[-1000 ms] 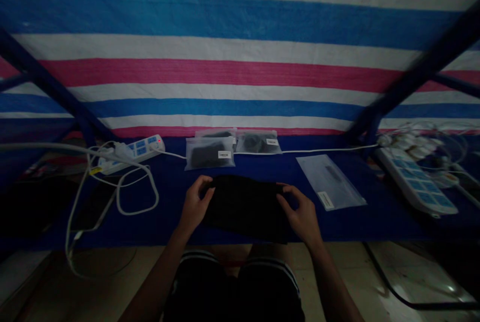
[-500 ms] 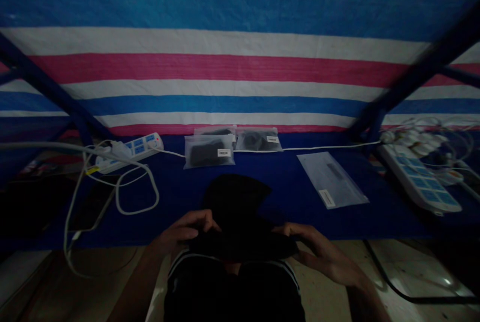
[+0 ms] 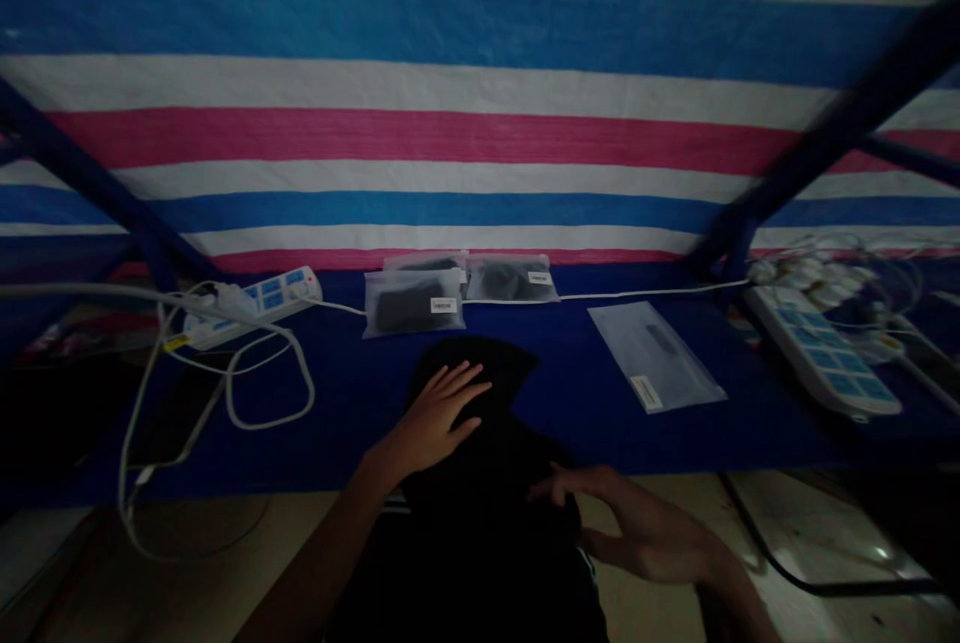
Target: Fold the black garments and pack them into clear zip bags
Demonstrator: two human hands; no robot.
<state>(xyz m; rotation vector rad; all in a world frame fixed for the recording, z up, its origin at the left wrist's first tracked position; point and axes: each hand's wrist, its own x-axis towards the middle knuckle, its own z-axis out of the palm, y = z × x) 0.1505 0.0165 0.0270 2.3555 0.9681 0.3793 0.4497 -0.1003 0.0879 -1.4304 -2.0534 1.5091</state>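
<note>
A black cloth item (image 3: 480, 453) lies over the front edge of the blue table, its rounded far end on the tabletop and the rest hanging toward my lap. My left hand (image 3: 442, 418) rests flat on its far part, fingers spread. At the item's right side is my right hand (image 3: 615, 513), with thumb and fingers apart at its edge. The dark cloth hides whether those fingertips pinch any of it. Beyond it lie clear bags with dark contents, among them a front bag (image 3: 409, 308) and a right one (image 3: 499, 280). A flat clear bag (image 3: 656, 348) lies to the right.
Power strips with white plugs sit at the left (image 3: 277, 291) and right (image 3: 825, 348) of the blue table (image 3: 555, 333). A phone (image 3: 176, 418) and a looped white cable (image 3: 311, 373) are at the left. Striped sheeting and blue frame bars stand behind.
My left hand has left the near edge of the black cloth, moved forward and opened flat on top of it. My right hand has shifted slightly, and the near part of the cloth now hangs down.
</note>
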